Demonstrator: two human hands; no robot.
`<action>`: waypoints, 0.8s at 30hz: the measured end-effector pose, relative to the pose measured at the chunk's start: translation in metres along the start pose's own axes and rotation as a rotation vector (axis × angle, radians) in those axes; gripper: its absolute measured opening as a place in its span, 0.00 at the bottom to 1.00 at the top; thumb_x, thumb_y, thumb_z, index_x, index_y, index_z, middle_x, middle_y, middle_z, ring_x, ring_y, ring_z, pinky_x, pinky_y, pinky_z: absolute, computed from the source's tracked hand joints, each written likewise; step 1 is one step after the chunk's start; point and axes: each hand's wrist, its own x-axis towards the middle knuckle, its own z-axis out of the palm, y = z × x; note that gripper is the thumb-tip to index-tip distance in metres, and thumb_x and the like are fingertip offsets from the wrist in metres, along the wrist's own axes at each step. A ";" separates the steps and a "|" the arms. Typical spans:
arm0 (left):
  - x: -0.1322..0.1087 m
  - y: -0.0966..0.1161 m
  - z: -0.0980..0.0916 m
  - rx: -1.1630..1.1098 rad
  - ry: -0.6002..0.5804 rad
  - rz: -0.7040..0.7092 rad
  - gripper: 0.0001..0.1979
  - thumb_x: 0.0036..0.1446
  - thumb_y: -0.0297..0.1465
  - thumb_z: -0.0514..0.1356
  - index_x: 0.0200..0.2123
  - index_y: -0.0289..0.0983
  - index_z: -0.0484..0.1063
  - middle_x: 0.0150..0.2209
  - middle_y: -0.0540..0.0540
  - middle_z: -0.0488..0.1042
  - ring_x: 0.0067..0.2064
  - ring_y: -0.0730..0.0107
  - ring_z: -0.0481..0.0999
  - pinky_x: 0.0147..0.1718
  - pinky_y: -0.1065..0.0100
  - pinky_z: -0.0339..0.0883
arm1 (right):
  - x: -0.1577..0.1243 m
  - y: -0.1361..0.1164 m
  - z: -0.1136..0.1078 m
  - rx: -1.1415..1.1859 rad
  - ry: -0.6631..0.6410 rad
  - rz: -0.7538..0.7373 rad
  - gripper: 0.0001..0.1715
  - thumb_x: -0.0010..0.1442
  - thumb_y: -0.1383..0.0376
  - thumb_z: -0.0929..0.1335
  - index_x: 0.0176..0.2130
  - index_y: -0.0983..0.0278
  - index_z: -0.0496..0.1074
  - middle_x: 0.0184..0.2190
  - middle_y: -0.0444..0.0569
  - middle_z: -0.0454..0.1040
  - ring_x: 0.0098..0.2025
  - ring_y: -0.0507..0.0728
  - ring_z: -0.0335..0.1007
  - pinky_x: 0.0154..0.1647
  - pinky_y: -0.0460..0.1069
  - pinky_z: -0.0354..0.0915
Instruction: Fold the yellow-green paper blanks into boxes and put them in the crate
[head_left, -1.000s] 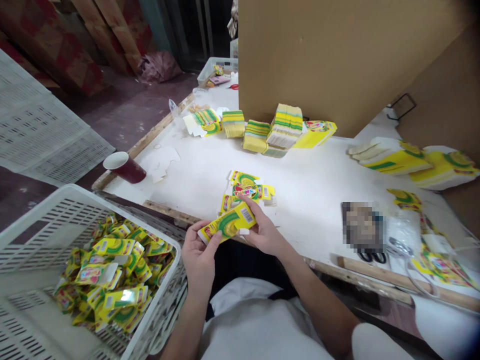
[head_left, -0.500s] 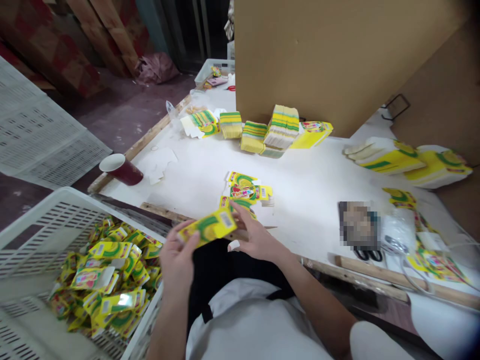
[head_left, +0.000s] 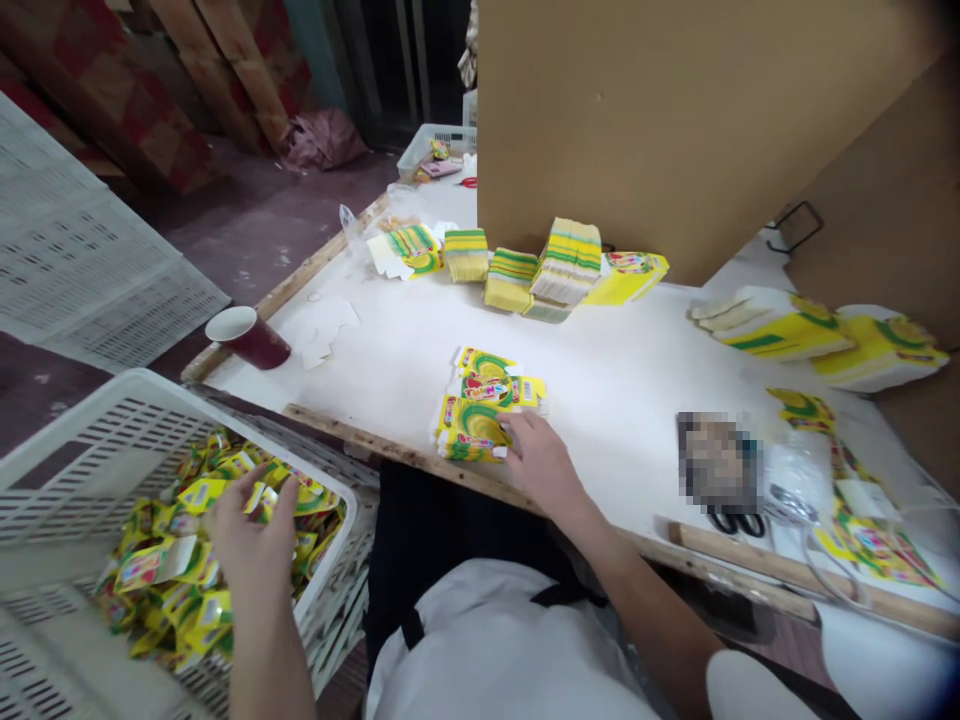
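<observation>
My left hand (head_left: pixel 255 515) hovers over a white plastic basket (head_left: pixel 341 505) at the lower left, its thumb and fingers apart and nothing held between them. Below it lies a heap of small yellow-and-green folded cartons (head_left: pixel 165 565). On the white table, my right hand (head_left: pixel 541 460) has bent fingers on the right edge of a flat printed carton (head_left: pixel 472 425), pinching it between fingertips and thumb. A white wrap covers the thumb's tip. That carton lies on a stack of the same kind, beside further flat cartons (head_left: pixel 484 368).
Bundled carton stacks (head_left: pixel 568 260) stand along the back against a large brown cardboard sheet (head_left: pixel 675 130). A dark red cup (head_left: pixel 259 342) lies on its side at the left edge. Black-handled scissors (head_left: pixel 739 522) and a wooden strip (head_left: pixel 750 555) are at the right.
The folded carton has left my left hand, which moved left and down over the basket. My right hand moved from that carton to the flat cartons on the table.
</observation>
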 end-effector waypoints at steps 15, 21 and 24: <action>-0.039 0.040 0.054 -0.462 -0.325 -0.075 0.17 0.44 0.35 0.66 0.39 0.36 0.73 0.37 0.45 0.72 0.42 0.63 0.70 0.41 0.65 0.66 | -0.006 0.003 0.016 0.057 0.098 0.021 0.21 0.49 0.78 0.60 0.43 0.65 0.64 0.41 0.56 0.68 0.44 0.62 0.65 0.46 0.58 0.64; -0.059 0.062 0.061 -0.612 -0.433 -0.089 0.15 0.46 0.36 0.65 0.37 0.36 0.73 0.36 0.43 0.75 0.38 0.65 0.74 0.39 0.64 0.68 | 0.000 0.015 0.011 0.330 0.151 0.100 0.17 0.47 0.72 0.64 0.40 0.61 0.62 0.30 0.47 0.67 0.28 0.57 0.66 0.32 0.55 0.67; -0.073 0.074 0.068 -0.732 -0.509 -0.074 0.20 0.46 0.41 0.64 0.40 0.36 0.72 0.37 0.41 0.76 0.39 0.63 0.75 0.41 0.62 0.69 | 0.002 0.007 0.002 0.630 0.206 0.115 0.20 0.46 0.68 0.69 0.40 0.61 0.61 0.30 0.44 0.66 0.30 0.54 0.66 0.32 0.52 0.68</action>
